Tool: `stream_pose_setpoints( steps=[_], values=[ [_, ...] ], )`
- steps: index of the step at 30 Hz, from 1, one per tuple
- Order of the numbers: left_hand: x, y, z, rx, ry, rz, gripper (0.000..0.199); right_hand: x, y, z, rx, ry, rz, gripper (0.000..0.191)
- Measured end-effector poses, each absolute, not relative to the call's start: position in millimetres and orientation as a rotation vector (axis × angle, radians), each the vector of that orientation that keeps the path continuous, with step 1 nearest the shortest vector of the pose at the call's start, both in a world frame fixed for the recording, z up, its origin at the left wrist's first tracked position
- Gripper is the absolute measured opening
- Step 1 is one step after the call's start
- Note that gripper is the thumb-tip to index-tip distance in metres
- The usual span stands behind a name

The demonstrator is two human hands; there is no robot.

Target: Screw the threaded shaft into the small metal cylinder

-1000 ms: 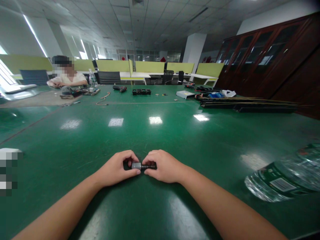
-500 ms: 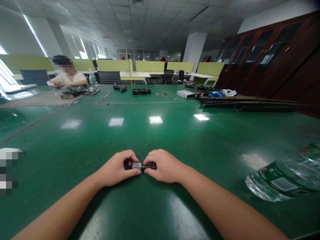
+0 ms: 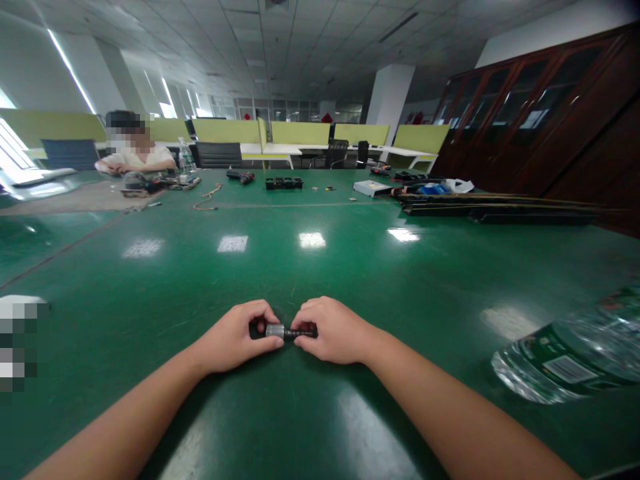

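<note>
A small metal cylinder (image 3: 275, 331) with a thin dark ribbed shaft (image 3: 301, 333) extending to its right lies low over the green table (image 3: 310, 280), near the centre front. My left hand (image 3: 237, 337) grips the cylinder between thumb and fingers. Thumb and fingertips of my right hand (image 3: 333, 331) are closed round the shaft. The two hands face each other with a narrow gap between their fingertips. Whether the part touches the table, I cannot tell.
A large clear bottle (image 3: 570, 357) lies at the right. Far back are a black part (image 3: 284, 183), a silver box (image 3: 371, 188) and dark strips (image 3: 500, 208). A person (image 3: 137, 157) sits at the far left behind assorted parts. A blurred white object (image 3: 20, 310) is at the left edge.
My right hand has shifted slightly to the right along the shaft, so a little more of the shaft shows between the hands. My left hand has barely moved.
</note>
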State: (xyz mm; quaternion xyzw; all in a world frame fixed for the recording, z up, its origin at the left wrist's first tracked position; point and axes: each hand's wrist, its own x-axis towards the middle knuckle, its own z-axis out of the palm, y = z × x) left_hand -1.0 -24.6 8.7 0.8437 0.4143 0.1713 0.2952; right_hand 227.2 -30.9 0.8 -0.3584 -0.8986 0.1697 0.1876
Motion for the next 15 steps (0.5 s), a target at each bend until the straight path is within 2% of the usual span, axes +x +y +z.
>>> stream_pose_setpoints(
  steps=[15],
  values=[
    [-2.2,-24.3,7.4,2.245,1.099,0.455,0.022,232.5,-29.2,3.2,-1.056,-2.540,0.516,0.014]
  ],
)
